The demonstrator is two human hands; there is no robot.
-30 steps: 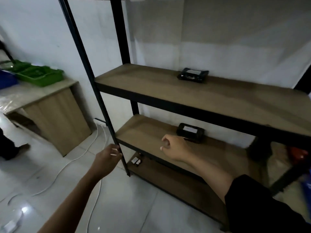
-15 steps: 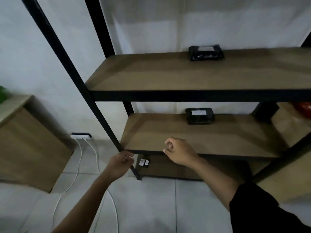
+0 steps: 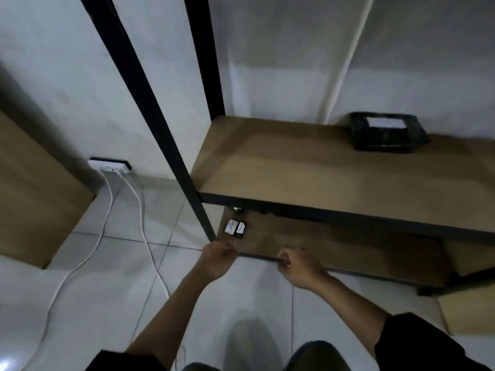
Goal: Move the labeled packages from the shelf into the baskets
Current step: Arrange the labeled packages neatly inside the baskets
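Both hands hover low by the shelf's bottom board, left hand (image 3: 218,259) and right hand (image 3: 300,266) loosely curled, holding nothing. Two small labeled packages (image 3: 235,228) lie there just beyond them; a larger black package (image 3: 385,133) sits on the shelf (image 3: 294,167) above.

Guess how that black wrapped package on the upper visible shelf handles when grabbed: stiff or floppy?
The black package looks boxy under crinkled glossy wrap, so probably stiff, though the film may feel slippery. It lies flat and low, so it's unlikely to tip or roll.

black labeled package (image 3: 385,133) flat on shelf (image 3: 294,170), rear right
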